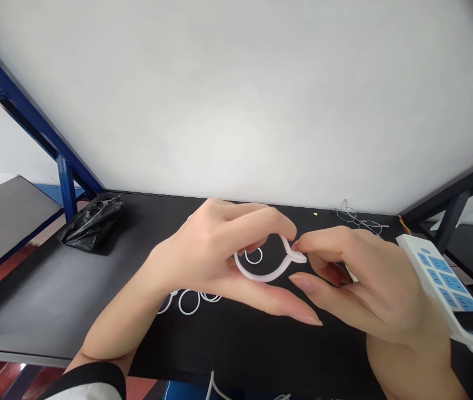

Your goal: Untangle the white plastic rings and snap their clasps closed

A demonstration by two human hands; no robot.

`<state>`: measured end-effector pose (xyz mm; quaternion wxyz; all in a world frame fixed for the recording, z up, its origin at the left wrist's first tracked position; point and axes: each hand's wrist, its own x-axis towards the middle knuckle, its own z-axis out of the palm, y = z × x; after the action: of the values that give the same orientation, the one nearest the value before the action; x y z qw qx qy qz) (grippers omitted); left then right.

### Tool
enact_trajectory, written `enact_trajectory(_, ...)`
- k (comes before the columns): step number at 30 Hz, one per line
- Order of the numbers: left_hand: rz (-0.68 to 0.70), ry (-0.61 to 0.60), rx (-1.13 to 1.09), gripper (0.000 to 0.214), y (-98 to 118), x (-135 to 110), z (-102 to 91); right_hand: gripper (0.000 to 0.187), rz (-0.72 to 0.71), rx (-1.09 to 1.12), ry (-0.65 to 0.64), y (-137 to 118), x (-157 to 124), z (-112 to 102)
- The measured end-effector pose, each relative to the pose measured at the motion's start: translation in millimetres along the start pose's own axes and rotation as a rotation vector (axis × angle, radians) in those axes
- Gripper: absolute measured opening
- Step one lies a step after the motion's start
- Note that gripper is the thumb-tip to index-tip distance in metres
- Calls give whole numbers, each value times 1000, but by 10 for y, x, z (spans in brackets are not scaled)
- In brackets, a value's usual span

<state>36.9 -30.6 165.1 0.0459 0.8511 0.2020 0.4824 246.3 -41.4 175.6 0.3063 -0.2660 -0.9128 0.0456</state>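
My left hand [223,244] curls its fingers around a thin white plastic ring [265,276], which has two ends meeting in a small pointed tab. Its thumb stretches out below the ring. From the right, my right hand [369,278] reaches in with curled fingers. The right index fingertip is on the tab, and the right thumb tip sits a little below, apart from it. A sliver of something white [350,273] shows between the right fingers; I cannot make out what it is. Beyond the ring, a small white loop [253,255] lies on the black table.
White loops of cord [189,303] lie under my left forearm on the black table [261,344]. A crumpled black plastic bag [92,222] is at the back left. Eyeglasses [359,218] rest near the wall. A white power strip [444,283] with blue sockets is on the right.
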Motion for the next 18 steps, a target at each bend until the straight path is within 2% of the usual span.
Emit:
enact_trajectory(5,-10,-25,13,44,-5,2,-12,7,-17,22,55,-17,23,-26)
enact_trajectory(18,5,-32,36,38,26,5,-5,7,11,-41,78,-34,18,-2)
